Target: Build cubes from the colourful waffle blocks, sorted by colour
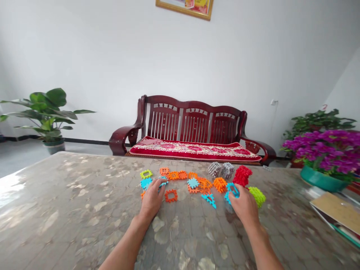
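My right hand (244,202) is closed on a blue plastic interlocking tile (233,189) at the right end of the row of toys. My left hand (153,197) rests low over the left group, fingers bent around a small blue interlocking tile (163,180), partly hidden by them. A light-blue square tile (146,183) lies beside that hand, with a lime frame tile (146,173) behind it. To its right lies an orange-red frame tile (171,195). Mid-table, a blue triangular tile (209,201) lies in front of several orange tiles (204,185).
Stacks of grey (215,169), red (242,175), orange (219,185) and lime (257,197) pieces stand around my right hand. A purple flower pot (323,178) and papers (337,210) occupy the table's right side. A wooden bench (194,123) stands beyond the table (84,210).
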Available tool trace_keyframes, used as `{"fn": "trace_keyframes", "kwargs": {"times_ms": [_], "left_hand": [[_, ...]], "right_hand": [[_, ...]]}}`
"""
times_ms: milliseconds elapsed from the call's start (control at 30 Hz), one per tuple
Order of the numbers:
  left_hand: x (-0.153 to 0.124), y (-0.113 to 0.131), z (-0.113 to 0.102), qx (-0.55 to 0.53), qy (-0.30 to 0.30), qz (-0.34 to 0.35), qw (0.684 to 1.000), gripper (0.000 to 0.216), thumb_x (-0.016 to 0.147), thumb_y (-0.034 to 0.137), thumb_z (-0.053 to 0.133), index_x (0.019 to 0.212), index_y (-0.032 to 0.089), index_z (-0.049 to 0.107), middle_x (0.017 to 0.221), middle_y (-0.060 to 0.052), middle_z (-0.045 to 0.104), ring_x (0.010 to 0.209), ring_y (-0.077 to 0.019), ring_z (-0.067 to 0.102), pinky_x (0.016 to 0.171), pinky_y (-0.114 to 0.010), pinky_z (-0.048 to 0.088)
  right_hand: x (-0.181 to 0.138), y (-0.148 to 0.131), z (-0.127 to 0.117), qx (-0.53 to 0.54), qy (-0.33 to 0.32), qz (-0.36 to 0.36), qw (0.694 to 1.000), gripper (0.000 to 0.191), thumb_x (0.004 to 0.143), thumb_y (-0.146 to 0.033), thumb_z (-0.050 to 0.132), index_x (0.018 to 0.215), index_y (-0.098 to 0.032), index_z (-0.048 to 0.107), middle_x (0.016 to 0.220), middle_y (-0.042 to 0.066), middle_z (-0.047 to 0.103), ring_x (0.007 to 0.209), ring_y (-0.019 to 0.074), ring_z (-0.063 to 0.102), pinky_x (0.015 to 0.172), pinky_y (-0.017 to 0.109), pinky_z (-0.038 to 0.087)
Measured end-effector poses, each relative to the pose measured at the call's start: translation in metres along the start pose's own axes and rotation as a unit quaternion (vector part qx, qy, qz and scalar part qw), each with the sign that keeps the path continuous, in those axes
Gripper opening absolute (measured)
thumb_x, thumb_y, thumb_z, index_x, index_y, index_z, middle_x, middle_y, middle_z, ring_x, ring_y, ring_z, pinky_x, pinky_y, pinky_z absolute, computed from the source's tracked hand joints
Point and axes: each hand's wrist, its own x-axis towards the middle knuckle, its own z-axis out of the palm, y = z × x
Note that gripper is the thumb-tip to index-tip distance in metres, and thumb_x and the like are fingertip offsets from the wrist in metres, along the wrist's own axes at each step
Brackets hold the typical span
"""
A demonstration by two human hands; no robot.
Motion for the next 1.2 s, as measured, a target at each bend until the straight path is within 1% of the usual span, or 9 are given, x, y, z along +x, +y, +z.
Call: {"fn": "trace_keyframes", "kwargs": {"times_ms": [133, 367, 567, 633, 733, 833, 900, 1033, 1200], "left_hand": [[0.001, -0.003, 0.001, 0.004, 0.005, 0.011, 1.0, 0.027, 0.085, 0.027, 0.044, 0.097, 0.025, 0.068, 0.106, -0.004, 0.071, 0.104, -0.0194, 0.065, 0.095, -0.034, 0.05], [0.002, -0.011, 0.005, 0.004, 0.012, 0.021, 1.0, 0.029, 0.085, 0.025, 0.043, 0.098, 0.025, 0.068, 0.106, -0.004, 0.071, 0.105, -0.0192, 0.064, 0.096, -0.035, 0.05], [0.002, -0.009, 0.004, -0.013, 0.021, 0.014, 1.0, 0.029, 0.085, 0.026, 0.043, 0.096, 0.025, 0.069, 0.104, -0.003, 0.072, 0.102, -0.0194, 0.065, 0.094, -0.034, 0.05], [0.003, -0.01, 0.002, -0.024, 0.044, 0.009, 0.999, 0.029, 0.085, 0.027, 0.042, 0.094, 0.024, 0.069, 0.102, -0.003, 0.073, 0.1, -0.0193, 0.065, 0.093, -0.034, 0.051], [0.005, -0.015, -0.006, -0.036, 0.114, -0.017, 0.993, 0.03, 0.086, 0.028, 0.041, 0.092, 0.024, 0.07, 0.1, -0.004, 0.073, 0.1, -0.02, 0.065, 0.094, -0.034, 0.05], [0.008, -0.021, -0.022, -0.025, 0.191, -0.099, 0.976, 0.033, 0.084, 0.026, 0.04, 0.098, 0.023, 0.07, 0.104, -0.004, 0.073, 0.1, -0.0209, 0.065, 0.092, -0.034, 0.05], [0.008, -0.023, -0.035, 0.007, 0.212, -0.162, 0.964, 0.037, 0.084, 0.025, 0.038, 0.104, 0.024, 0.07, 0.108, -0.005, 0.073, 0.1, -0.022, 0.065, 0.09, -0.036, 0.05], [0.005, -0.022, -0.054, 0.126, 0.15, -0.24, 0.951, 0.042, 0.085, 0.025, 0.038, 0.115, 0.023, 0.067, 0.115, -0.01, 0.07, 0.106, -0.0283, 0.063, 0.09, -0.042, 0.047], [0.003, -0.022, -0.049, 0.246, 0.06, -0.242, 0.937, 0.044, 0.086, 0.043, 0.044, 0.12, 0.027, 0.067, 0.126, -0.012, 0.065, 0.119, -0.0334, 0.055, 0.097, -0.047, 0.04]], "right_hand": [[-0.002, 0.011, 0.002, -0.072, -0.027, 0.006, 0.997, 0.041, 0.082, -0.032, 0.05, 0.115, -0.014, 0.067, 0.098, 0.016, 0.074, 0.088, 0.0279, 0.066, 0.076, 0.035, 0.044], [-0.007, 0.011, 0.005, -0.105, -0.051, -0.009, 0.993, 0.044, 0.085, -0.034, 0.051, 0.121, -0.012, 0.064, 0.106, 0.018, 0.072, 0.095, 0.0309, 0.066, 0.078, 0.037, 0.045], [-0.01, 0.004, -0.002, -0.134, -0.014, -0.021, 0.991, 0.047, 0.083, -0.042, 0.056, 0.123, -0.017, 0.063, 0.116, 0.016, 0.069, 0.099, 0.0325, 0.063, 0.08, 0.041, 0.046], [-0.011, -0.004, -0.001, -0.099, 0.016, -0.051, 0.994, 0.045, 0.084, -0.041, 0.054, 0.122, -0.018, 0.063, 0.121, 0.015, 0.067, 0.105, 0.0319, 0.061, 0.087, 0.042, 0.046], [-0.017, -0.02, 0.009, 0.002, 0.033, -0.129, 0.991, 0.041, 0.087, -0.038, 0.05, 0.121, -0.019, 0.063, 0.124, 0.013, 0.066, 0.113, 0.029, 0.059, 0.097, 0.041, 0.043], [-0.029, -0.041, 0.025, 0.092, -0.003, -0.187, 0.978, 0.037, 0.089, -0.035, 0.049, 0.119, -0.019, 0.064, 0.121, 0.011, 0.067, 0.115, 0.0266, 0.058, 0.102, 0.041, 0.043], [-0.039, -0.054, 0.034, 0.129, -0.04, -0.21, 0.968, 0.035, 0.09, -0.032, 0.049, 0.119, -0.02, 0.064, 0.121, 0.01, 0.067, 0.116, 0.0253, 0.058, 0.104, 0.041, 0.043], [-0.051, -0.068, 0.043, 0.162, -0.088, -0.221, 0.958, 0.035, 0.089, -0.028, 0.049, 0.121, -0.022, 0.064, 0.123, 0.008, 0.066, 0.118, 0.0242, 0.058, 0.106, 0.041, 0.043], [-0.054, -0.065, 0.048, 0.172, -0.112, -0.21, 0.956, 0.035, 0.088, -0.024, 0.049, 0.117, -0.023, 0.066, 0.122, 0.007, 0.066, 0.117, 0.0235, 0.059, 0.105, 0.039, 0.045]]}}
